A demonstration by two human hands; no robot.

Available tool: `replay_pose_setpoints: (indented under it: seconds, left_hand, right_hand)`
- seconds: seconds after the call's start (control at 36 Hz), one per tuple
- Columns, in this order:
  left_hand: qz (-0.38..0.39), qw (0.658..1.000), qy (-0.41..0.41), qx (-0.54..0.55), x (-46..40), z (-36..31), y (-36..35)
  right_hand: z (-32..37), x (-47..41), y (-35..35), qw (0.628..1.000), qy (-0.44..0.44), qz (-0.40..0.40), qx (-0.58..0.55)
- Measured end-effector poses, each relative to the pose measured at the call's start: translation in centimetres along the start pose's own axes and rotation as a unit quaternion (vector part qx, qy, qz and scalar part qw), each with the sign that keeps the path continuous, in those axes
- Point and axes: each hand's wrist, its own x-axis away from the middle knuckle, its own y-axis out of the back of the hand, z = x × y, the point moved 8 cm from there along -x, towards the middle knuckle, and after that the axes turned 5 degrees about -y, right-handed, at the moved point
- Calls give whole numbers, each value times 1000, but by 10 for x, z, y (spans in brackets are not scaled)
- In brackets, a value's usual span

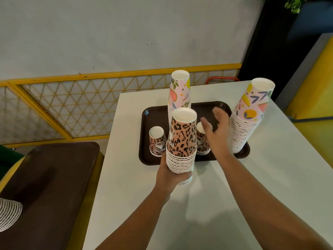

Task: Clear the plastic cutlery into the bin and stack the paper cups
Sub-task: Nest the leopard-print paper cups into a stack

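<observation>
Leopard cup stack [182, 141], upside down, held up over near edge of brown tray [180, 160]. Left hand [173, 175] wrapped round stack's low rims, fingers closed on it. Two single leopard cups upside down on tray: one [157, 141] just left of stack, other [202, 139] just right, partly hidden behind stack + right hand. Right hand [219, 132] above tray, fingers spread + a bit curled, nothing in it, thumb tip near top of right single cup; touching or not, can't tell. Hand blurry.

Behind held stack: tall pink leafy stack [179, 94], upside down, on tray, bottom part hidden. Another pink leafy stack [247, 116] at tray's right end, leaning right, just beside right hand's wrist side.

Tray on white table [225, 186]. To left of table, 2nd brown tray [48, 186], lower down, w/ white cup rims [9, 214] lying at its left edge. Yellow wire fence [72, 105] + pale wall [117, 33] behind. Red bar [222, 80] past far table edge. Green plant [295, 3] top right. Yellow seat [313, 87] at right.
</observation>
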Motion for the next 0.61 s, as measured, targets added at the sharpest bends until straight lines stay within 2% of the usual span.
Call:
replay_pose_setpoints:
  seconds: [0.06,0.11,0.19,0.28,0.39,0.61]
  left_hand:
    - [-1,1000,1,7,0,-1,-1]
    - [-3,1000,3,14,0,-2,-4]
    - [-3,1000,2,14,0,-3,-7]
    - [6,1000,-3,16,0,-5,-12]
    - [12,1000,-4,22,-1,-3,-17]
    - [33,999,-6,29,-3,2,-23]
  right_hand:
    - [26,5,9,996,36,7,-77]
    - [51,13,12,991,71,55,-104]
    - [75,26,7,979,102,154,-87]
    - [80,34,2,974,105,197,-47]
    - [77,38,3,975,101,197,-25]
    - [78,33,18,984,96,145,-28]
